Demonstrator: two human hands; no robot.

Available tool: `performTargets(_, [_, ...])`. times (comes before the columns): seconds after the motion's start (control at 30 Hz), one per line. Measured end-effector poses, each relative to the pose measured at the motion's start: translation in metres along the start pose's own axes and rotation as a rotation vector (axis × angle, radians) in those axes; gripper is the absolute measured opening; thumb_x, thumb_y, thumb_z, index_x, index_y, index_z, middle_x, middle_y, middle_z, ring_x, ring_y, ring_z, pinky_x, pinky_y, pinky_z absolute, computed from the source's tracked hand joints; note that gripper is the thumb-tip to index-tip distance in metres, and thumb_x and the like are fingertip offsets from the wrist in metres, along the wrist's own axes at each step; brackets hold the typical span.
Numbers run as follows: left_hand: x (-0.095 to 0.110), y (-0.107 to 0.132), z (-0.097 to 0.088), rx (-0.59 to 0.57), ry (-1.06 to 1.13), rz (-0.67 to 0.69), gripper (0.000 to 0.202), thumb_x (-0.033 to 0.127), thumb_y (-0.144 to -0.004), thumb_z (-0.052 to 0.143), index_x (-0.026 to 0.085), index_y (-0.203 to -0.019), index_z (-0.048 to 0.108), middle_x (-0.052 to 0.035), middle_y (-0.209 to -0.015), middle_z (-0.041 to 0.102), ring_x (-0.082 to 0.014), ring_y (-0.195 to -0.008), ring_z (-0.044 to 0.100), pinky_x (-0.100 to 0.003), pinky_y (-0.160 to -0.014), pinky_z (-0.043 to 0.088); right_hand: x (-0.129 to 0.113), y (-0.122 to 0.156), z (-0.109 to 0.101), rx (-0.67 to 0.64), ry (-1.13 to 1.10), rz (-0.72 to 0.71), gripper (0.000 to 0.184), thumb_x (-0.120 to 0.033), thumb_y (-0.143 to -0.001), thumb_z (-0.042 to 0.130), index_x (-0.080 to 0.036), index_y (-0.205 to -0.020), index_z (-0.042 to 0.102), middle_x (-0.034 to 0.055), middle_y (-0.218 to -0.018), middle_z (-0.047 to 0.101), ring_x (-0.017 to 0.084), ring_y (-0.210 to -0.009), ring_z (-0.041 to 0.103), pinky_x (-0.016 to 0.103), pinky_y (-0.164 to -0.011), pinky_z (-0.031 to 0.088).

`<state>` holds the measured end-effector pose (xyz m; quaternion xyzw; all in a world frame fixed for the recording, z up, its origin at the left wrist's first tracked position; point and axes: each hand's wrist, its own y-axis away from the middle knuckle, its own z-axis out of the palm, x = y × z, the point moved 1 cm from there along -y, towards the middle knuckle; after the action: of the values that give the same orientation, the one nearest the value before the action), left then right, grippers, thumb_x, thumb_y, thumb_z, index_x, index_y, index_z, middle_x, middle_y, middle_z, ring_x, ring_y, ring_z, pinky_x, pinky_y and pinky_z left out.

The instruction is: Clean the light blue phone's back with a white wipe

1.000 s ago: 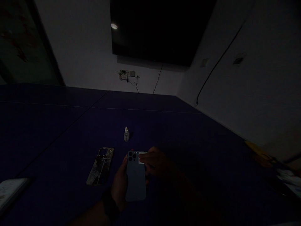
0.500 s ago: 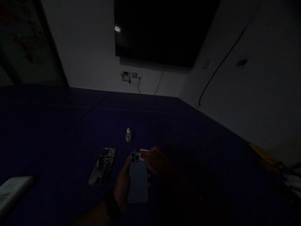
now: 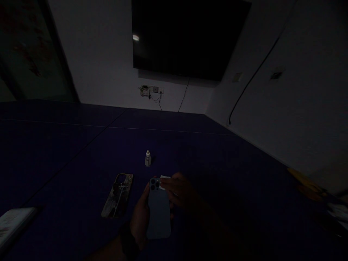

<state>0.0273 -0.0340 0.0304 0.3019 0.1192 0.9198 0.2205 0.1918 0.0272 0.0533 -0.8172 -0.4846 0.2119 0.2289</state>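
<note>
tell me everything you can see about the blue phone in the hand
The phone is a slim slab with rounded corners and a plain, matte-looking blue-grey back, with no case on it. A raised camera block with three dark lenses sits at one upper corner. It lies back-up in the left hand, and its screen is hidden. A small white wipe rests at its upper edge under the right hand. The dim light hides finer detail.

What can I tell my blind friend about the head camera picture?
The left hand holds a blue smartphone; the right hand presses a white cloth on it. A phone case and small bottle sit on a dark blue table.
</note>
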Motion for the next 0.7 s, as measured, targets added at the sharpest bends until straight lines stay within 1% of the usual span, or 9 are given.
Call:
performTargets(0.1, [-0.001, -0.001, 0.000, 0.049, 0.018, 0.021, 0.056, 0.055, -0.089, 0.062, 0.020, -0.132, 0.055, -0.0083, -0.086, 0.075, -0.0224, -0.062, 0.070, -0.034, -0.060, 0.054, 0.000, 0.005, 0.004, -0.022, -0.038, -0.012, 0.028, -0.015, -0.094, 0.056, -0.021, -0.118, 0.067, 0.0093, -0.123, 0.072, 0.020, -0.096, 0.066, 0.036, -0.079, 0.050])
performTargets(0.2, [0.000, -0.002, 0.000, 0.029, 0.021, -0.018, 0.058, 0.056, -0.089, 0.061, 0.019, -0.134, 0.054, -0.0092, -0.086, 0.075, -0.0237, -0.063, 0.071, -0.035, -0.061, 0.055, 0.006, 0.012, 0.000, 0.005, -0.079, -0.014, 0.025, -0.016, -0.092, 0.057, -0.024, -0.113, 0.068, 0.0068, -0.117, 0.075, 0.018, -0.093, 0.068, 0.035, -0.079, 0.050])
performTargets(0.3, [0.001, 0.001, 0.000, -0.012, -0.027, -0.083, 0.061, 0.062, -0.090, 0.055, 0.016, -0.131, 0.057, -0.0120, -0.086, 0.075, -0.0252, -0.064, 0.072, -0.035, -0.061, 0.054, 0.011, 0.013, -0.006, 0.075, -0.050, 0.019, 0.028, -0.014, -0.092, 0.053, -0.023, -0.116, 0.066, 0.0066, -0.118, 0.074, 0.019, -0.095, 0.067, 0.035, -0.081, 0.050])
performTargets(0.4, [0.000, 0.003, 0.001, -0.012, -0.082, -0.100, 0.065, 0.066, -0.089, 0.053, 0.014, -0.128, 0.058, -0.0133, -0.083, 0.075, -0.0270, -0.063, 0.072, -0.036, -0.060, 0.054, 0.009, 0.007, -0.004, 0.097, -0.010, 0.017, 0.032, -0.013, -0.094, 0.050, -0.022, -0.121, 0.064, 0.0078, -0.122, 0.072, 0.020, -0.097, 0.067, 0.036, -0.082, 0.051])
performTargets(0.5, [-0.001, 0.003, 0.000, 0.002, -0.089, -0.047, 0.064, 0.064, -0.090, 0.053, 0.014, -0.128, 0.058, -0.0127, -0.078, 0.075, -0.0266, -0.059, 0.071, -0.036, -0.059, 0.054, 0.004, 0.004, 0.001, 0.068, -0.026, -0.044, 0.031, -0.012, -0.093, 0.051, -0.021, -0.119, 0.065, 0.0088, -0.121, 0.073, 0.019, -0.094, 0.067, 0.035, -0.078, 0.052])
performTargets(0.57, [0.000, 0.003, 0.000, 0.003, -0.063, -0.025, 0.061, 0.063, -0.090, 0.053, 0.015, -0.128, 0.058, -0.0118, -0.079, 0.075, -0.0251, -0.058, 0.071, -0.036, -0.059, 0.054, 0.004, 0.006, 0.000, 0.054, -0.057, -0.058, 0.028, -0.013, -0.091, 0.054, -0.022, -0.114, 0.067, 0.0075, -0.117, 0.075, 0.018, -0.089, 0.068, 0.034, -0.076, 0.052])
performTargets(0.63, [0.000, 0.002, 0.000, -0.011, -0.051, -0.063, 0.063, 0.065, -0.090, 0.052, 0.015, -0.127, 0.059, -0.0130, -0.082, 0.075, -0.0259, -0.059, 0.071, -0.038, -0.060, 0.054, 0.006, 0.010, -0.005, 0.045, -0.066, -0.030, 0.026, -0.013, -0.089, 0.057, -0.024, -0.110, 0.068, 0.0057, -0.113, 0.076, 0.018, -0.087, 0.067, 0.033, -0.076, 0.052])
performTargets(0.7, [0.001, 0.002, 0.001, -0.013, -0.062, -0.129, 0.067, 0.069, -0.088, 0.051, 0.014, -0.124, 0.061, -0.0154, -0.084, 0.075, -0.0284, -0.061, 0.072, -0.040, -0.060, 0.055, 0.009, 0.013, -0.011, 0.050, -0.047, 0.007, 0.027, -0.013, -0.089, 0.058, -0.024, -0.111, 0.067, 0.0054, -0.113, 0.076, 0.018, -0.090, 0.067, 0.034, -0.077, 0.052])
